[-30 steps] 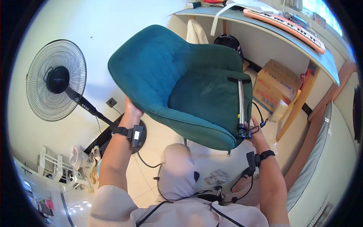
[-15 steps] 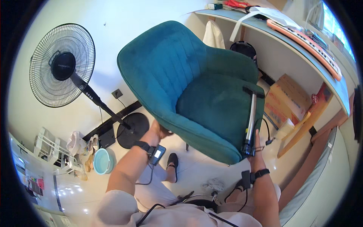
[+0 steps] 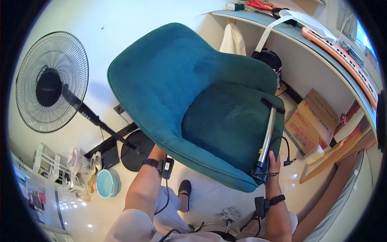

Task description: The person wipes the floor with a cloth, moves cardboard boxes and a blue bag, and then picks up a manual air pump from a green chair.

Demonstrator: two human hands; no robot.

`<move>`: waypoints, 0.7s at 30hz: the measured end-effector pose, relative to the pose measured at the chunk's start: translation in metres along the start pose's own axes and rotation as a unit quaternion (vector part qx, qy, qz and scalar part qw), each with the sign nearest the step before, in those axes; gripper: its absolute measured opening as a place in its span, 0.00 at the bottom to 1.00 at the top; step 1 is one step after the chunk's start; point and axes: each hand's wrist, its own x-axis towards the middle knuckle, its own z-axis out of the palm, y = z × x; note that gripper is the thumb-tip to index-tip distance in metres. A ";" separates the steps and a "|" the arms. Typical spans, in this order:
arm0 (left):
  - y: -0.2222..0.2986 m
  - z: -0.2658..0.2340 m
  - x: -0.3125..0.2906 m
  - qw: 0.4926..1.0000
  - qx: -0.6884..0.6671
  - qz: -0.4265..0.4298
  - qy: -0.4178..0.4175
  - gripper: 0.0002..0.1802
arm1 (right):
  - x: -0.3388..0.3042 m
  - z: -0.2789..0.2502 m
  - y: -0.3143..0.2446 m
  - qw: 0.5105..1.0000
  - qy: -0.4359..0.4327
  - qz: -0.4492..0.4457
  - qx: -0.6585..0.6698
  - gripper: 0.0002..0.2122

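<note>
A teal velvet armchair (image 3: 161, 97) with a channelled back is held up off the floor in front of me, tilted, its seat turned towards me. My left hand (image 3: 158, 153) is under the chair's near left side, its fingers hidden by the upholstery. At the seat's front right edge my right hand (image 3: 275, 162) grips the chair, thumb on top. On the seat lies a silver tube with a black T-shaped handle (image 3: 267, 139), looking like a hand pump; its black lower end is beside my right thumb, and a short black hose (image 3: 287, 151) hangs over the edge.
A black standing fan (image 3: 52, 82) is on the left, near a light blue basin (image 3: 107, 183) and a white rack (image 3: 50, 165). At right, a cardboard box (image 3: 310, 121) sits under a desk (image 3: 290, 36) bearing a pink keyboard (image 3: 340, 58). A bed edge (image 3: 342, 197) runs along the lower right.
The armchair has come slightly lower and nearer to me, with both hands still at it. The view has shifted, so the fan appears further left. The silver tube stays on the seat.
</note>
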 end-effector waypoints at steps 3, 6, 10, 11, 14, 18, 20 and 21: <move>-0.003 -0.003 0.006 1.000 -0.020 0.004 -0.015 0.27 | 0.037 -0.004 0.005 0.999 -0.030 -0.018 -0.039 0.19; 0.002 -0.015 -0.002 0.999 -0.035 0.005 -0.026 0.27 | 0.059 0.020 -0.007 0.996 -0.072 -0.017 -0.052 0.18; -0.002 -0.033 -0.008 0.997 -0.056 0.003 -0.056 0.26 | 0.103 0.033 -0.012 0.990 -0.108 -0.016 -0.084 0.20; -0.002 -0.039 -0.010 0.996 -0.059 0.002 -0.062 0.26 | 0.111 0.034 -0.011 0.991 -0.107 -0.015 -0.080 0.20; 0.000 -0.042 -0.013 0.995 -0.066 -0.006 -0.076 0.26 | 0.134 0.037 -0.011 0.981 -0.158 0.022 -0.110 0.21; -0.003 0.048 -0.015 0.995 -0.035 0.027 0.093 0.23 | 0.169 0.027 -0.005 0.973 -0.181 0.033 -0.139 0.21; -0.001 0.055 -0.016 0.982 -0.007 0.040 0.186 0.21 | 0.189 0.035 -0.006 0.966 -0.207 0.052 -0.142 0.20; 0.002 0.044 -0.019 0.985 0.015 0.039 0.165 0.21 | 0.199 0.042 -0.009 0.958 -0.225 0.071 -0.163 0.20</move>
